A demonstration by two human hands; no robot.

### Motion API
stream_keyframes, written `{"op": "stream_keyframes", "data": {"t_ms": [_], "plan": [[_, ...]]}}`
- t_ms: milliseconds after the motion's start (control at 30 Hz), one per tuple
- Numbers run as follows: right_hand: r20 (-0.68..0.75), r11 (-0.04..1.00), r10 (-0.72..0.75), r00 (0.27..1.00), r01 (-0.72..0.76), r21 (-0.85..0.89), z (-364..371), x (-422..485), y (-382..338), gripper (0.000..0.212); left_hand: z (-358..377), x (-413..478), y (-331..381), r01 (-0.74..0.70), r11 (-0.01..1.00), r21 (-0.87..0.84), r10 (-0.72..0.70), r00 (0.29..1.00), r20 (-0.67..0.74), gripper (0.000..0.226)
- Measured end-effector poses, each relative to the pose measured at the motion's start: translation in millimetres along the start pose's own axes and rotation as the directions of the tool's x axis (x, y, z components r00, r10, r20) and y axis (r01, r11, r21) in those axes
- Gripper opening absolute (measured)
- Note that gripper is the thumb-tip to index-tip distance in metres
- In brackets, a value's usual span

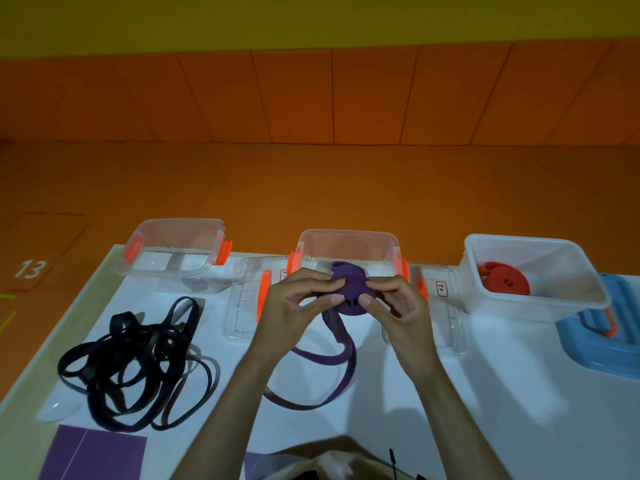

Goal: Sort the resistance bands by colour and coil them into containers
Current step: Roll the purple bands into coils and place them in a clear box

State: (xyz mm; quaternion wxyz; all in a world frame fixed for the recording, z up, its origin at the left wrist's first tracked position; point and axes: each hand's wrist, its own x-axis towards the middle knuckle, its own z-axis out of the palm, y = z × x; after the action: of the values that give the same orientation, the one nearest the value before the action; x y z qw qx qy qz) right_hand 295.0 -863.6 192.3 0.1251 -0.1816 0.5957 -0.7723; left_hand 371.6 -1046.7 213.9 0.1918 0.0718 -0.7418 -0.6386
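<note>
A purple resistance band [349, 289] is partly wound into a coil, held above the table in front of the middle clear container [349, 244]. My left hand [298, 299] pinches the coil's left side and my right hand [394, 299] pinches its right side. The band's loose tail [311, 362] loops down onto the white table. A tangle of black bands [138, 368] lies at the left. A coiled red band [504, 282] sits inside the white container [540, 299] at the right. The left clear container [176, 244] holds no band.
Two clear lids with orange clips [246, 299] [440, 306] lie flat beside the middle container. A blue lid with an orange handle [602, 337] lies at the far right. Purple sheets [93, 452] sit at the near edge of the white table [519, 427].
</note>
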Motion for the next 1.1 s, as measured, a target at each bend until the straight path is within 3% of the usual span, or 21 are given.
{"op": "stream_keyframes", "data": {"t_ms": [167, 367, 467, 600, 700, 800, 933, 1100], "plan": [[-0.043, 0.999, -0.014, 0.999, 0.012, -0.031, 3, 4, -8, 0.028, 13, -9, -5, 0.018, 0.998, -0.057, -0.022, 0.996, -0.084, 0.03], [-0.01, 0.998, -0.058, 0.998, 0.058, -0.02, 5, 1, -9, 0.03, 8, -8, -8, 0.049, 0.996, -0.076, -0.049, 0.999, -0.002, 0.04], [-0.015, 0.999, -0.03, 0.999, 0.03, 0.04, 4, 1, -4, 0.029, 12, -8, -3, 0.024, 0.996, -0.089, -0.031, 0.996, -0.084, 0.036], [-0.075, 1.0, -0.017, 0.997, 0.016, -0.008, 8, 1, 2, 0.033, 18, -11, -6, -0.012, 0.994, -0.108, -0.009, 0.981, -0.196, 0.023], [-0.03, 0.996, -0.021, 0.999, 0.018, -0.088, 8, 0, 2, 0.038, 18, -11, -11, 0.012, 0.997, -0.076, -0.028, 0.977, -0.214, 0.02], [0.03, 0.992, -0.012, 0.999, 0.016, -0.128, 8, -1, 3, 0.036, 18, -12, -12, 0.02, 0.996, -0.092, -0.039, 0.976, -0.214, 0.02], [-0.05, 0.996, 0.009, 0.999, -0.013, -0.083, 10, -4, 2, 0.026, 19, -14, -16, 0.031, 0.992, -0.124, -0.053, 0.983, -0.175, 0.02], [-0.068, 0.997, -0.025, 0.997, 0.02, -0.078, 7, -4, 1, 0.03, 10, -14, -12, 0.056, 0.997, -0.06, -0.059, 0.997, -0.046, 0.04]]}}
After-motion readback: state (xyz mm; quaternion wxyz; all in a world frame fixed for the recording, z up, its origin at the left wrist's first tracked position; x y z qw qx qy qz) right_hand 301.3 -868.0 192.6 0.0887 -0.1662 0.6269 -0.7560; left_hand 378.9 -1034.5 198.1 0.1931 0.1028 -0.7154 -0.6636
